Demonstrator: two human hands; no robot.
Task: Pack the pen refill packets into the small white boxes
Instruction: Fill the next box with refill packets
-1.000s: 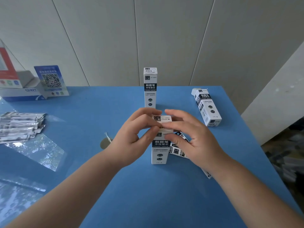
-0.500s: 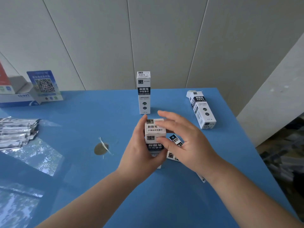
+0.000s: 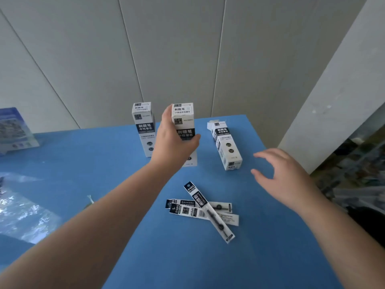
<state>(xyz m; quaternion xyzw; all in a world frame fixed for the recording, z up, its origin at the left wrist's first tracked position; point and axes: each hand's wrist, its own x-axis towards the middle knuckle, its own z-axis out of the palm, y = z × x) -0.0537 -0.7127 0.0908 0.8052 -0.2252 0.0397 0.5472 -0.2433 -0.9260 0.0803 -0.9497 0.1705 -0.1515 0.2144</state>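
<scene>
Far left: a blue card (image 3: 14,130) with blurred print stands at the back edge of the blue table (image 3: 104,163); a shiny clear sheet (image 3: 23,215) lies flat nearer the viewer
Scrap: a small pale bit (image 3: 90,199) lies on the table just left of the left forearm
Back box: a white box (image 3: 144,128) with a black label stands upright near the wall, lid closed
Left hand: the left hand (image 3: 173,140) reaches forward and grips a second upright box (image 3: 184,130) around its middle, thumb on the right face, fingers behind the left side; its bottom end looks to be at the table surface, just right of the back box
Packets: three refill packets (image 3: 204,209) lie loose in a crossed pile on the table, between the two forearms, near the viewer
Right box: a third box (image 3: 226,146) lies on its side, far flap open, well apart from the packets
Right hand: the right hand (image 3: 285,180) hovers above the table right of the lying box, fingers spread and relaxed, holding nothing
</scene>
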